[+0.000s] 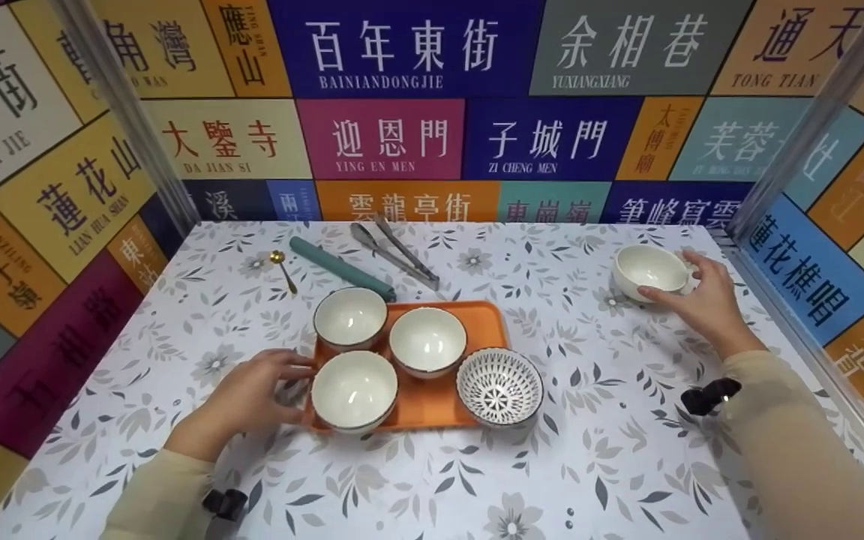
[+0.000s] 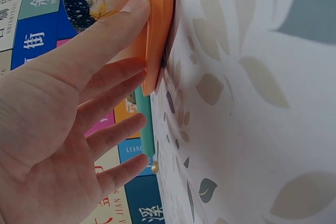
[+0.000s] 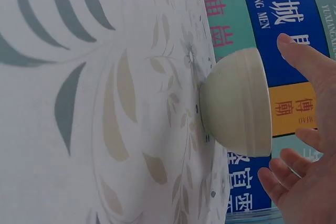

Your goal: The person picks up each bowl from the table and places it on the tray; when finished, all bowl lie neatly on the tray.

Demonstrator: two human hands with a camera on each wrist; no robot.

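Observation:
A plain cream bowl [image 1: 650, 273] stands upright at the table's right rear. My right hand [image 1: 709, 304] is beside it, thumb and fingers spread around its near right side; in the right wrist view a gap shows between the fingers [image 3: 287, 170] and the bowl [image 3: 236, 103]. On the left, my left hand [image 1: 259, 394] touches the left edge of an orange tray [image 1: 432, 412] with extended fingers and thumb. White-lined bowls [image 1: 355, 392] stand on the tray, with a black-and-white patterned bowl [image 1: 500, 387] at its right edge.
Behind the tray lie a green rod-like roll [image 1: 342, 268], metal tongs [image 1: 398, 251] and a small gold spoon [image 1: 283, 271]. Printed panels [image 1: 402, 139] rise behind the table and along both sides. A floral cloth [image 1: 582, 465] covers the table.

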